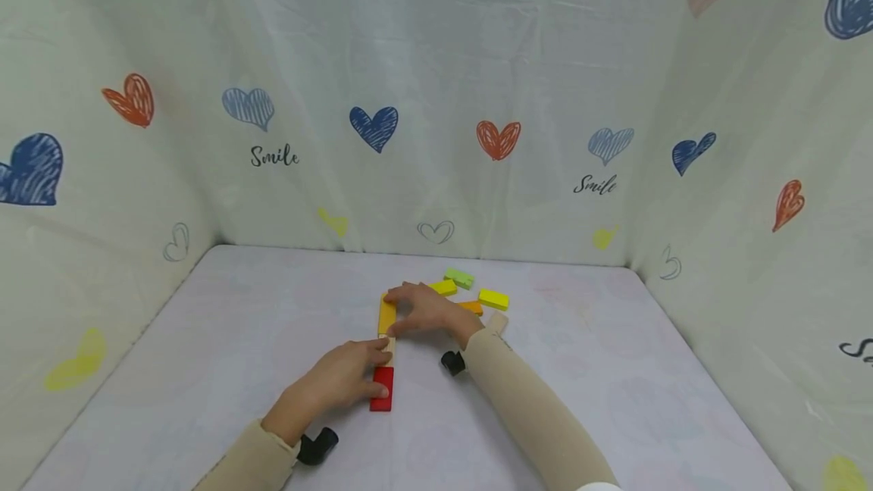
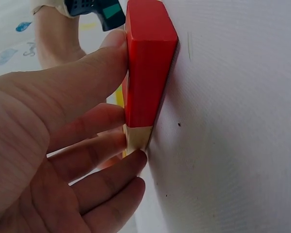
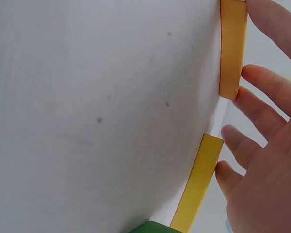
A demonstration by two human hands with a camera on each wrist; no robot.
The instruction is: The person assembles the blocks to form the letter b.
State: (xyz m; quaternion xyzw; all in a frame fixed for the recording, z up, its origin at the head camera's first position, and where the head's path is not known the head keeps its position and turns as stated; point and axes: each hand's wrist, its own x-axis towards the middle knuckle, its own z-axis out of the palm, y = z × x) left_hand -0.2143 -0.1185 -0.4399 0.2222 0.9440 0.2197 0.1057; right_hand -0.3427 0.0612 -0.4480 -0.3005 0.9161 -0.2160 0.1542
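A red block (image 1: 382,392), a plain wooden block (image 1: 390,351) and an orange-yellow block (image 1: 386,314) lie end to end in a line on the table. From the left side, my left hand (image 1: 341,377) touches this line. Its thumb rests against the red block (image 2: 150,68), and its extended fingers reach along to the wooden block (image 2: 137,138). My right hand (image 1: 426,311) spans the orange-yellow block (image 3: 232,48), with the thumb by its near end and fingertips against its side and far end. The wooden block is partly hidden behind my left fingers.
Right of the line lie a green block (image 1: 459,278), a yellow block (image 1: 445,288), another yellow block (image 1: 494,299), an orange block (image 1: 472,308) and a wooden block (image 1: 499,321). My right hand and sleeve partly cover some. A heart-printed cloth (image 1: 436,188) hangs around the table (image 1: 273,294).
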